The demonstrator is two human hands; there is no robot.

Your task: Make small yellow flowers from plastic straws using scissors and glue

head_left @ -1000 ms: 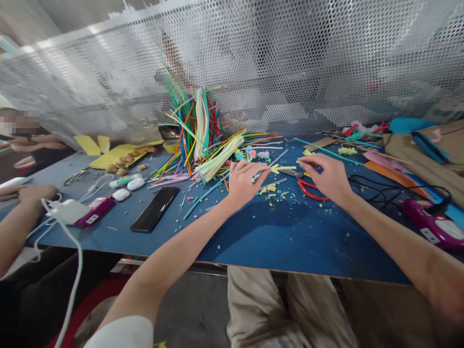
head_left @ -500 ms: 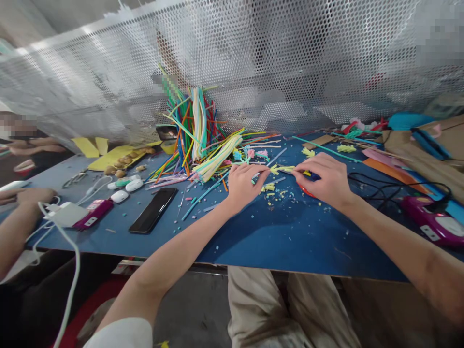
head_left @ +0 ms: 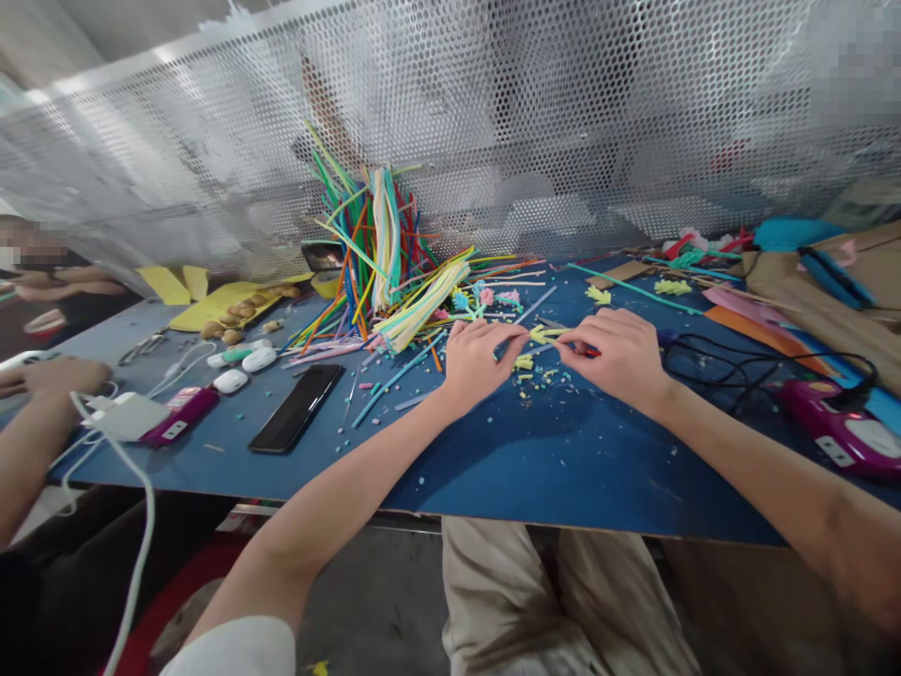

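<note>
A small, branched yellow pipe-cleaner piece spans the gap between my two hands, above the blue table. My left hand is closed, thumb and forefinger pinching its left end. At its right end, the fingers of my right hand are pinched together. Something red and dark, perhaps a tool handle, shows under the right fingers; most of it is hidden. Another yellow fuzzy piece lies just below, among tiny yellow clippings. More yellow branched pieces rest behind my right hand.
A big bundle of coloured pipe cleaners stands before the perforated metal screen. Left are a black phone, a purple power strip with white cables, and a co-worker's arm. Black cords and another power strip lie right.
My right hand has shifted slightly left and down, closer to my left hand. The red and dark object beneath it is now more covered. My left hand has barely moved.
</note>
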